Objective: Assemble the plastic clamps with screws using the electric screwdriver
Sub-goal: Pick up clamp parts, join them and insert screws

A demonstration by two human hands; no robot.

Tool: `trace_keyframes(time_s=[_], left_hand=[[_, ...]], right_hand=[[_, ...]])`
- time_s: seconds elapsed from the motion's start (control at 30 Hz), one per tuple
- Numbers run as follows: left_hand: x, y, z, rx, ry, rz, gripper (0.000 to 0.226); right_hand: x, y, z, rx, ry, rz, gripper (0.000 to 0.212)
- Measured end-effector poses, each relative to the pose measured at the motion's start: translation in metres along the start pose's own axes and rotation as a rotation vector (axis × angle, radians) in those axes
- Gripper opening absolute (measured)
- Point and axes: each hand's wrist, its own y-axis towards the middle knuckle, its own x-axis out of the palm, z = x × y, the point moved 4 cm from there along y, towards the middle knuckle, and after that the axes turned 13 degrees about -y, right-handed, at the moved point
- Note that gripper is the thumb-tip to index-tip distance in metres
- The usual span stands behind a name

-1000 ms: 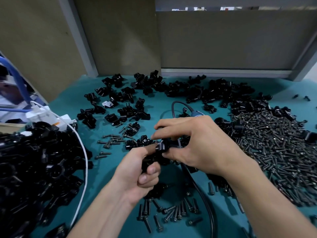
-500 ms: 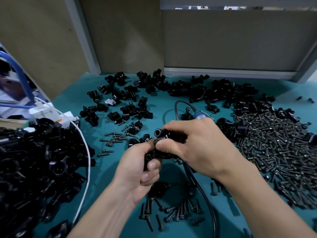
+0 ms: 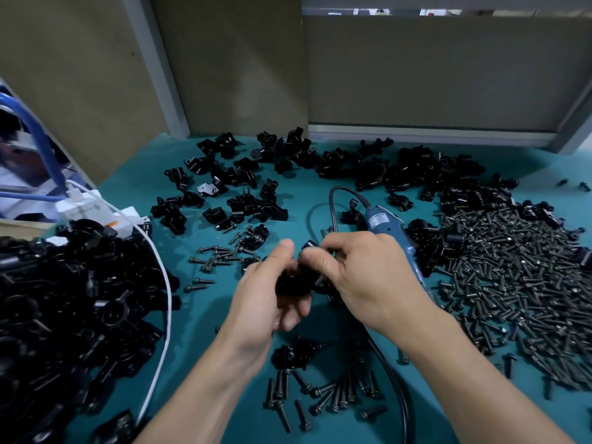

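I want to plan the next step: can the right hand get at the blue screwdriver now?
Probably yes, once freed. The blue screwdriver lies just beyond the right hand, with nothing on top; but that hand and the left hand both hold a clamp.

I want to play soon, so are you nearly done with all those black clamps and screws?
Not nearly. Done: the left heap may be finished clamps, but I can't tell. In hand: the left hand and right hand grip one clamp; the electric screwdriver lies on the table. Left: many loose clamp parts at the back and a big screw pile.
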Motion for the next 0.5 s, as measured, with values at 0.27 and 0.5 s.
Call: trace_keyframes(time_s=[0.27,0.5], left_hand=[[0.021,-0.005,-0.011,-0.138,-0.26,-0.184,0.029],[0.016,-0.002,-0.007,-0.23,-0.205,-0.341,0.022]], right_hand=[[-0.01,0.007,0.014,0.006,0.216,-0.061,0.049],[-0.016,0.007,0.013,-0.178,0.191,-0.24,0.028]])
